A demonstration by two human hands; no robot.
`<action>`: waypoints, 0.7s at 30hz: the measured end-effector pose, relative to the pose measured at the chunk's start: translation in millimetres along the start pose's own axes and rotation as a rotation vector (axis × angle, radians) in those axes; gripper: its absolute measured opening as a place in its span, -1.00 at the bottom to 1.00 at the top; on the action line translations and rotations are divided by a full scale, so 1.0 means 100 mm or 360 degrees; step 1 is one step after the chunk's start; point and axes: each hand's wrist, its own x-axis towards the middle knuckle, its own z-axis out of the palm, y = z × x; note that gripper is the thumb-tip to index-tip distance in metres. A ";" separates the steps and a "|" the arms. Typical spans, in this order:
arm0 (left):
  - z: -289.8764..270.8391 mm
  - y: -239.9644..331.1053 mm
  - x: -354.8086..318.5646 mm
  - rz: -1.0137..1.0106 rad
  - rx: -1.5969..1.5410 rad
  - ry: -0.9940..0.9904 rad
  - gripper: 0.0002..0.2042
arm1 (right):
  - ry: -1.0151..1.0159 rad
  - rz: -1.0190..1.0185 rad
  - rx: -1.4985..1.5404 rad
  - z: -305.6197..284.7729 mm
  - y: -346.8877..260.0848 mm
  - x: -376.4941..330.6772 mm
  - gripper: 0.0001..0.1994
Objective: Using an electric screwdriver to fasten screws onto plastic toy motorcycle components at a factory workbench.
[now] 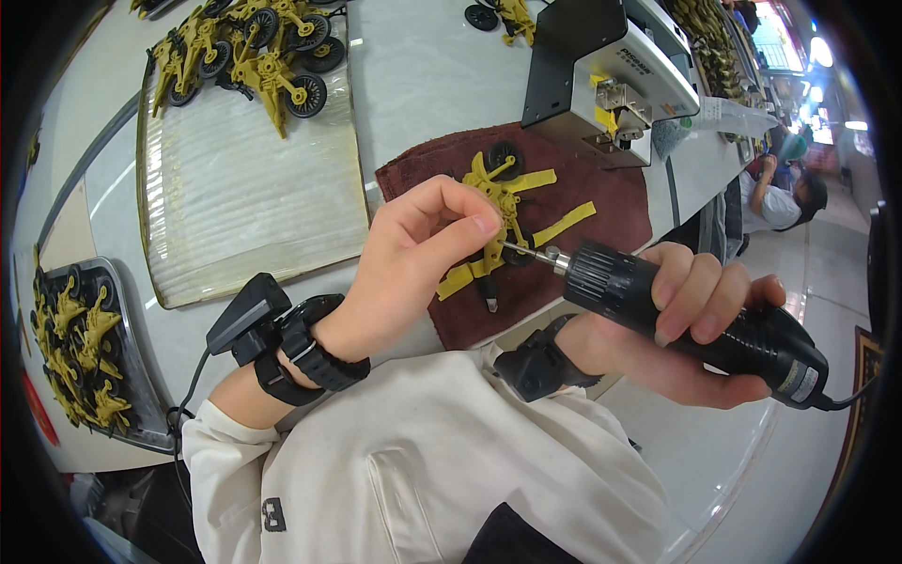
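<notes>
My right hand [700,324] is wrapped round a black corded electric screwdriver [615,287]. Its thin metal bit points left and reaches a yellow toy motorcycle part [490,183] with black wheels. The part lies on a dark red cloth [601,179]. Just left of the bit, my left hand [427,230] is closed over the part's edge, thumb and index finger pinched together. Whatever is between those fingertips is hidden. Strips of yellow tape [564,222] lie on the cloth around the part, and a small dark tool with a pale tip [489,293] pokes out below it.
A shallow tray [244,207] at the left bears several yellow and black toy motorcycles at its far end. A metal tray [141,376] farther left holds more yellow parts. Beyond the cloth stands a black and white screw feeder machine [601,94]. At far right, another person [785,197] sits.
</notes>
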 end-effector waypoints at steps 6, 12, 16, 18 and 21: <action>0.00 -0.03 -0.02 -0.0083 -0.0081 -0.0003 -0.91 | -0.0008 -0.0030 -0.0014 0.02 0.00 0.02 -0.39; 0.01 -0.06 -0.02 -0.0197 -0.0169 -0.0085 -0.90 | -0.0024 -0.0053 -0.0072 0.02 0.00 0.01 -0.38; -0.02 -0.07 -0.01 -0.0262 -0.0201 -0.0191 -0.90 | -0.0020 -0.0089 0.0004 -0.02 0.01 -0.01 -0.32; -0.06 -0.11 -0.01 -0.0294 -0.0253 -0.0231 -0.90 | -0.0012 -0.0122 0.0046 -0.04 0.02 -0.02 -0.26; -0.07 -0.17 0.00 -0.0330 -0.0403 -0.0263 -0.91 | 0.0049 -0.0076 -0.0035 -0.05 0.03 -0.03 -0.26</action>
